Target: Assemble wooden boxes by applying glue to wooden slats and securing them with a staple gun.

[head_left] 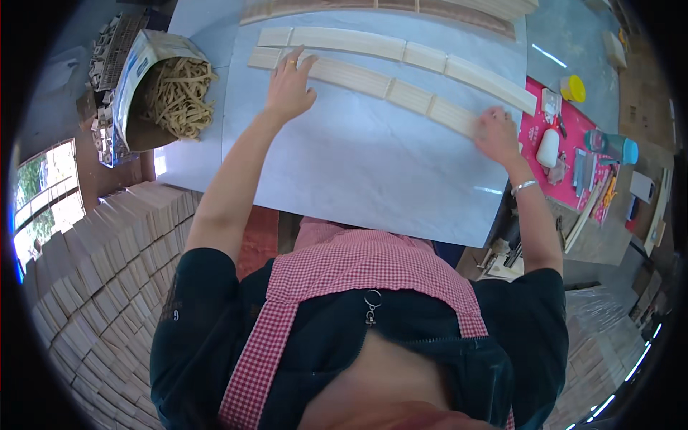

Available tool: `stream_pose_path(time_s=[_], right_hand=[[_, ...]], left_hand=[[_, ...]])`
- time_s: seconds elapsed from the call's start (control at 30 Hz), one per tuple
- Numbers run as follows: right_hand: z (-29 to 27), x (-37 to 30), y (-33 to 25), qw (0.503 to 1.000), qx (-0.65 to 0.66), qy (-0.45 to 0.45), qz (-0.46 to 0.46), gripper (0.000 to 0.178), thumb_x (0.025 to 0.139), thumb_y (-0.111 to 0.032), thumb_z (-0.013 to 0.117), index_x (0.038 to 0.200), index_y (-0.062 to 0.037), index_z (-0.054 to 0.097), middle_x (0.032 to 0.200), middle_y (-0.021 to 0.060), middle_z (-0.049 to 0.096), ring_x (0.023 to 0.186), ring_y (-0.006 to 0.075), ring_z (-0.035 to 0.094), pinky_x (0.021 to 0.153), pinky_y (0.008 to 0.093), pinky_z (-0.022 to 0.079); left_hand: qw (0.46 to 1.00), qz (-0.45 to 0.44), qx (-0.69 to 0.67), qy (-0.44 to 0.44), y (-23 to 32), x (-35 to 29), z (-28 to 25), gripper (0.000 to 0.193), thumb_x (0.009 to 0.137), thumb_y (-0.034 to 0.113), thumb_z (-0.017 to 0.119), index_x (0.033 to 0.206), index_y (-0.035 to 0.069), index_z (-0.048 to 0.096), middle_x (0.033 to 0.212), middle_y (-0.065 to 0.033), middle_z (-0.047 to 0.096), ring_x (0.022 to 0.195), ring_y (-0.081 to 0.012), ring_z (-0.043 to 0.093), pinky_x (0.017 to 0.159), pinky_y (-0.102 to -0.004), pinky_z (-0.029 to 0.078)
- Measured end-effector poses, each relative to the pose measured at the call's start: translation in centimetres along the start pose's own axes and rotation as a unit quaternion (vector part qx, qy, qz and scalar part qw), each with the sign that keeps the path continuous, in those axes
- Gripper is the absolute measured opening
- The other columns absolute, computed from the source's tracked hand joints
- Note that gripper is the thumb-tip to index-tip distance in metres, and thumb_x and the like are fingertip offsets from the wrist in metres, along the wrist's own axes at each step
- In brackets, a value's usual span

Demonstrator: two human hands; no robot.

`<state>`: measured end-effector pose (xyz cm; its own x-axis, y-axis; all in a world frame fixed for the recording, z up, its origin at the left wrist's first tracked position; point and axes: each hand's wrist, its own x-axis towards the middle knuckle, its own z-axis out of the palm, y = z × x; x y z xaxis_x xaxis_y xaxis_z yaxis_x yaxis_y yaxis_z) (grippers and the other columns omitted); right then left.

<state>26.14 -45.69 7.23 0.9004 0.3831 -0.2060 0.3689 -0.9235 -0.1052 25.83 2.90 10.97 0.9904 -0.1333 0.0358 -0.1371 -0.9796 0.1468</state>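
Tabletop (344,154) near stacked slats (107,287) bears pale strips (365,80), left fingers (308,64) spread, right fingers (494,115) blurred, grip unclear.

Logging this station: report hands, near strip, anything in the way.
Left hand open over left part of near strip. Right hand blurred at its right end, grip unclear. Far strip just beyond, not across it.
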Motion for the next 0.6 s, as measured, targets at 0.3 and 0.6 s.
stream_pose_path(time_s=[0.3,0.6], right_hand=[[-0.6,-1.2,0.4,0.995,0.081,0.05,-0.038,0.02,0.084,-0.013,0.064,0.103,-0.01,0.058,0.107,0.0131,0.059,0.09,0.0355,0.059,0.082,0.0437,0.05],[-4.2,-5.4,-3.5,0.989,0.008,0.138,0.059,0.015,0.094,-0.018,0.058,0.106,-0.009,0.055,0.086,0.0149,0.068,0.077,0.0391,0.065,0.069,0.0479,0.051]], left_hand=[[0.974,0.112,0.196,-0.023,-9.6,2.8,2.3,0.057,0.081,0.005,0.061,0.136,0.016,0.054,0.143,-0.0099,0.052,0.125,-0.0333,0.054,0.102,-0.0491,0.046],[0.993,-0.018,0.071,-0.09,-11.4,-7.3,-2.9,0.02,0.091,0.015,0.057,0.108,0.005,0.063,0.107,-0.0135,0.069,0.097,-0.0365,0.065,0.085,-0.0458,0.051]])
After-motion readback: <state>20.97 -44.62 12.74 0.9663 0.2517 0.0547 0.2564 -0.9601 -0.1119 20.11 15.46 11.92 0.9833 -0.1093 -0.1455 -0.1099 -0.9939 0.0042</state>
